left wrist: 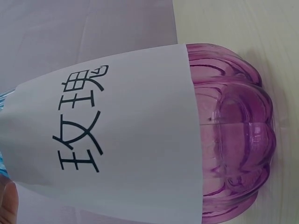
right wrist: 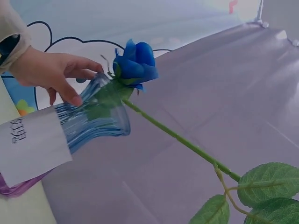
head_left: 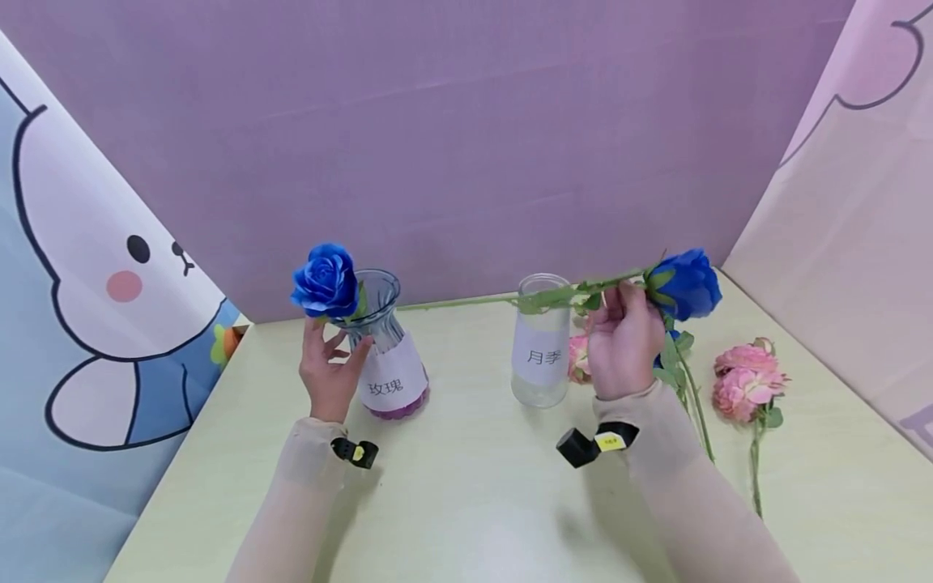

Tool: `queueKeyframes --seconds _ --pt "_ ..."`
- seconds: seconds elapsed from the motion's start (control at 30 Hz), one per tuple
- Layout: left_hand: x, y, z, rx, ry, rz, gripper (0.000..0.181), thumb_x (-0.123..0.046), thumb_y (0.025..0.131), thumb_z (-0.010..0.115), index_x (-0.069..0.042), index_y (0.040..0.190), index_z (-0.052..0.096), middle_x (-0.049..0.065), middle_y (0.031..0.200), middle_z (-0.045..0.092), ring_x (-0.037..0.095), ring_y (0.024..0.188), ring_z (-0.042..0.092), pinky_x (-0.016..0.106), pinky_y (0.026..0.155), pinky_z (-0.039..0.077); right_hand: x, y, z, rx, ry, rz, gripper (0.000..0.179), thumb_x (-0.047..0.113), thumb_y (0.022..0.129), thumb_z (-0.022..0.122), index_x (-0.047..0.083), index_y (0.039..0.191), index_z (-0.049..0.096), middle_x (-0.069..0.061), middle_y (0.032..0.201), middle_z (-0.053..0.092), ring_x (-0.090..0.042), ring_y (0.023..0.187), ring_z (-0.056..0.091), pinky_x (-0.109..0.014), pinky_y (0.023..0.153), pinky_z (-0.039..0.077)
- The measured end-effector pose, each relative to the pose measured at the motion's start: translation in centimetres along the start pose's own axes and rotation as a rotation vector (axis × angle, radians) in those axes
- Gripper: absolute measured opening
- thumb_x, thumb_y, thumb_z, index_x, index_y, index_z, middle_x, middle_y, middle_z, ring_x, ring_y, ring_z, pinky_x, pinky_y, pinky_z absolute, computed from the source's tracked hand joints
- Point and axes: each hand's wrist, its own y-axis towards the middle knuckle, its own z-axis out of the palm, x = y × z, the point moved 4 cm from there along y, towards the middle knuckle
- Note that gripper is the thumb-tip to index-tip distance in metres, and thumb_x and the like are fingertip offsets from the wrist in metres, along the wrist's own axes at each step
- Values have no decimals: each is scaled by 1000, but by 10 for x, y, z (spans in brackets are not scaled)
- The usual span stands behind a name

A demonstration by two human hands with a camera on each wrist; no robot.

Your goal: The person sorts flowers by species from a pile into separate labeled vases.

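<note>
My left hand (head_left: pixel 334 380) holds the neck of a ribbed glass vase (head_left: pixel 392 385), blue above and purple at the base, with a white paper label. A blue rose (head_left: pixel 325 282) leans at its rim, with green leaves inside the neck in the right wrist view. My right hand (head_left: pixel 625 344) pinches the stem of a second blue rose (head_left: pixel 685 283), just below the bloom. That rose lies nearly level, its green stem (right wrist: pixel 182 140) reaching leftward to the vase mouth. Whether the stem tip touches the rim, I cannot tell. The right fingers are outside the right wrist view.
A clear glass vase (head_left: pixel 540 397) with a paper label stands under the level stem. Pink flowers (head_left: pixel 747 380) lie on the table at the right. Another pink bloom (head_left: pixel 578 359) and more leafy stems (head_left: pixel 681 380) are partly hidden behind my right hand. A purple cloth wall (head_left: pixel 466 146) rises behind.
</note>
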Motion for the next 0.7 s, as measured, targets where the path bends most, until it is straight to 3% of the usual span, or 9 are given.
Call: queueKeyframes --seconds 0.17,0.47,0.7 --pt "2 1 0 -1 11 15 68 4 80 74 -4 139 42 16 135 51 43 98 64 9 69 46 -3 3 32 51 -58 -52 7 -4 93 55 1 91 51 -7 68 53 -13 54 47 -18 43 35" --pt "2 -2 -1 -2 5 17 68 4 79 74 -4 139 41 16 135 51 43 99 64 11 68 47 -23 -2 83 98 -258 -80 13 -5 87 65 1 91 54 -10 87 60 -18 71 60 -26 64 53" --pt "3 -2 0 7 -22 -59 69 0 81 74 -9 142 42 12 138 51 40 103 63 11 71 47 -37 -6 119 221 -334 -86 11 -3 85 69 -2 94 62 -13 95 66 -20 77 63 -30 70 55"
